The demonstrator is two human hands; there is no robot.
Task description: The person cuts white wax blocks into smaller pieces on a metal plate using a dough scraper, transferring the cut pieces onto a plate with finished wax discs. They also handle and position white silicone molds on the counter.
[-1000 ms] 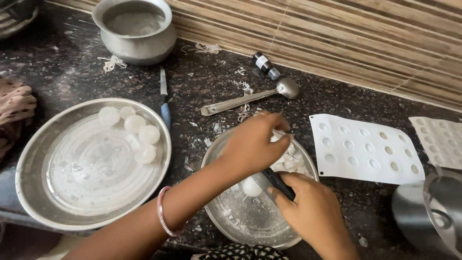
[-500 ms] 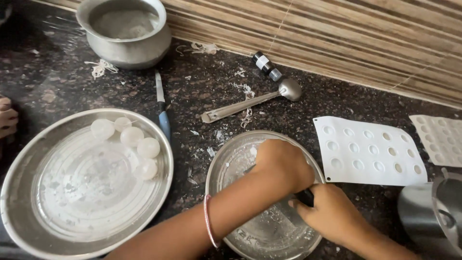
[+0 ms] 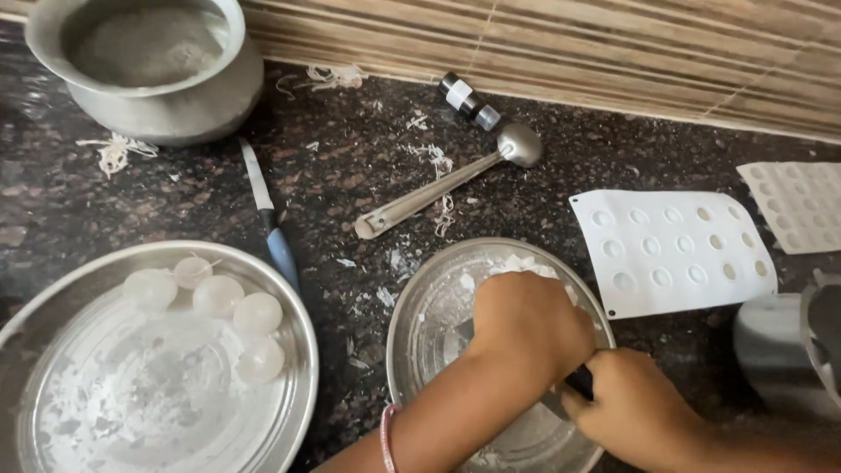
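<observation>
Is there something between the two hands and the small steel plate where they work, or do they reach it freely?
Nothing visible stands in the way. The left hand lies inside the small steel plate over white pieces, and the right hand grips a dark handle at its rim. The ladle and white mould tray lie apart.

I'm looking down on a dark speckled stone surface (image 3: 350,184), polished enough to catch soft daylight, with pale shreds and white flakes scattered across it. Along its far edge runs a wall (image 3: 561,44) with a striped, wood-toned pattern of tan and brown bands. The light is even, with no hard shadows.
</observation>
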